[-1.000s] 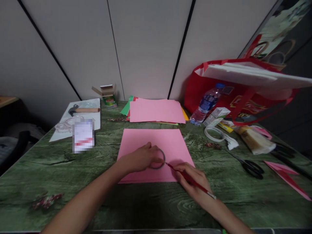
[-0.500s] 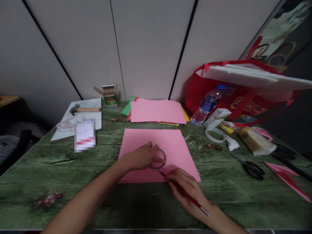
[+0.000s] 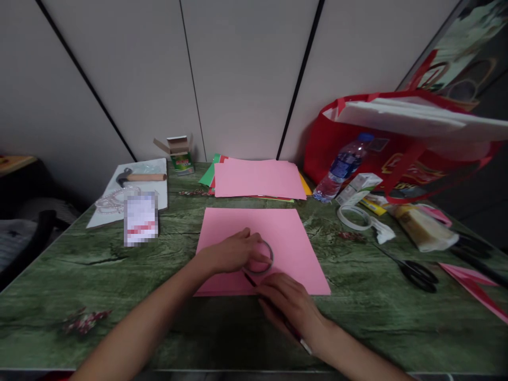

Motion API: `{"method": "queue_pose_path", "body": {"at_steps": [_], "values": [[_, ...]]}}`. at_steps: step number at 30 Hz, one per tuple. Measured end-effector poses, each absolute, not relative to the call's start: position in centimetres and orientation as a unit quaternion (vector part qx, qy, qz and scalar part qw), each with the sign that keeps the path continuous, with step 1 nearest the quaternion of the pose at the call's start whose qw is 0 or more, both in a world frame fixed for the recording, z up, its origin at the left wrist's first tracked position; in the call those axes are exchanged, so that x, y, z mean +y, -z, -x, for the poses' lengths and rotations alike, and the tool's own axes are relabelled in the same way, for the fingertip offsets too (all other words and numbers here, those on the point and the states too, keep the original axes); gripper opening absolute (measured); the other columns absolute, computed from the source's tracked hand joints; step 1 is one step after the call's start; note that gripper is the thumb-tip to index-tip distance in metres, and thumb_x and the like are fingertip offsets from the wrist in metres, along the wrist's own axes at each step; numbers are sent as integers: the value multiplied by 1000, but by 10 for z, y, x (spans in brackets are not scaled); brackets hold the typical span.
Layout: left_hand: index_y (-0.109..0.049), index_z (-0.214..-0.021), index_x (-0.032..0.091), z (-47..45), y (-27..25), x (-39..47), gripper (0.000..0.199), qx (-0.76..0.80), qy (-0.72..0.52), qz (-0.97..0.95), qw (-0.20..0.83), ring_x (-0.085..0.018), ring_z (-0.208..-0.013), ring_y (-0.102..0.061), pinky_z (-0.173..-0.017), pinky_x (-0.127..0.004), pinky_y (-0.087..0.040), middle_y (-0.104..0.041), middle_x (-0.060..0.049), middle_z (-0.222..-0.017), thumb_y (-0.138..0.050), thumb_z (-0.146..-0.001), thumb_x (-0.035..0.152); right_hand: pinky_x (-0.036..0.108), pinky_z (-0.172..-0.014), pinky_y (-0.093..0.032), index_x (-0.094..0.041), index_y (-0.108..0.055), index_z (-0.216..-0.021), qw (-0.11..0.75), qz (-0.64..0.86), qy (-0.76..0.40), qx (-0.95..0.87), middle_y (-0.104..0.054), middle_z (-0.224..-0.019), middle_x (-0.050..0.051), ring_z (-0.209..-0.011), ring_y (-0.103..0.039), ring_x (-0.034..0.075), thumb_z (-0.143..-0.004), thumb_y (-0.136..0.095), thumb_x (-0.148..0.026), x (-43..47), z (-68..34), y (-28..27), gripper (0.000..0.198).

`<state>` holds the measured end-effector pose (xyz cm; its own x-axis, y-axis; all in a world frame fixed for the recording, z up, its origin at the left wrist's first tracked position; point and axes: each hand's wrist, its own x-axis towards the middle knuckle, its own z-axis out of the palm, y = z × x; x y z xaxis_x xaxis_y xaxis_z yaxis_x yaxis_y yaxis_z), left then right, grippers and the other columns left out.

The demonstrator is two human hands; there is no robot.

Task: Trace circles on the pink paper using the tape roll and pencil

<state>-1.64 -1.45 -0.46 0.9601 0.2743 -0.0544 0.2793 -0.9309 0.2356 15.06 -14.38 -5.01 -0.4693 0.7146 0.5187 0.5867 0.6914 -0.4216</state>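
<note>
Pencil (image 3: pixel 292 332) slants forward-left, tip beside the ring (image 3: pixel 272 251).

Premises: an indoor craft workspace; whether in a home or an office cannot be determined. Evidence: a desk (image 3: pixel 178 233) with a green wood-grain surface stands against a pale panelled wall (image 3: pixel 246 79) with dark seams. Noted on it: a pink sheet (image 3: pixel 273 225), a stack of coloured paper (image 3: pixel 260 179), scissors (image 3: pixel 416 275), a roll of tape (image 3: pixel 355 227), a hammer (image 3: pixel 146 178) and a drink bottle (image 3: pixel 343 165).
</note>
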Motion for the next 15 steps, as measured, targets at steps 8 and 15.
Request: {"method": "queue_pose_path", "body": {"at_steps": [8,15], "values": [[-61,-113,27,14,2,-14,37,125,37,-986,105,-20,-101,-49,-94,-36,-32,-56,-6,-110,-41,-88,9,33,-69,-48,-16,-58,-105,302,402,-40,-864,-63,-86,8,-78,-58,20,-85,-51,-11,-144,-147,57,22],[-60,-111,29,15,1,-16,36,151,28,-981,123,-19,-101,-50,-96,-35,-31,-55,-4,-113,-43,-87,8,31,-69,-48,-18,-59,-103,299,394,-78,-866,-62,-82,7,-76,-58,18,-86,-50,-15,-151,-163,50,19]]}}
